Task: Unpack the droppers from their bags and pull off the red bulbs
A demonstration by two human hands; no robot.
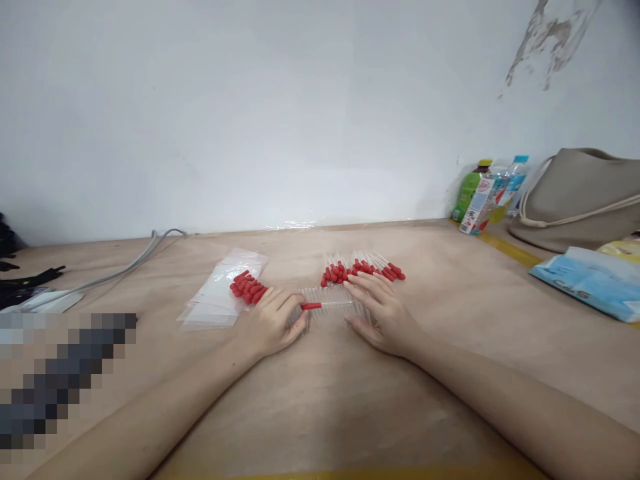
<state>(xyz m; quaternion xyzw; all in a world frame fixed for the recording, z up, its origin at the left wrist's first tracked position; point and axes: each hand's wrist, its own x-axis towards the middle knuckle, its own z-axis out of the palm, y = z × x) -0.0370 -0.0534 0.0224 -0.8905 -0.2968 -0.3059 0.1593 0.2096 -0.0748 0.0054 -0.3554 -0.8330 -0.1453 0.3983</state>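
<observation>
My left hand (pixel 277 319) has its fingers closed on a dropper with a red rubber bulb (pixel 311 306), whose thin clear tube points right. Many clear tubes (pixel 327 295) lie side by side under and between the hands. My right hand (pixel 379 310) rests over the right end of these tubes, thumb and fingers apart. Just beyond it are droppers with red bulbs (pixel 367 268), their pale tubes pointing to the wall. Left of my left hand, a pile of loose red rubber bulbs (pixel 247 287) sits partly on clear plastic bags (pixel 215 297).
A grey cable (pixel 135 264) crosses the table's left side, near dark items (pixel 30 283). At the right stand drink bottles (pixel 467 193), a carton (pixel 479 203) and a grey-beige drawstring bag (pixel 575 193). A blue-and-white pack (pixel 593 283) lies in front of the bag.
</observation>
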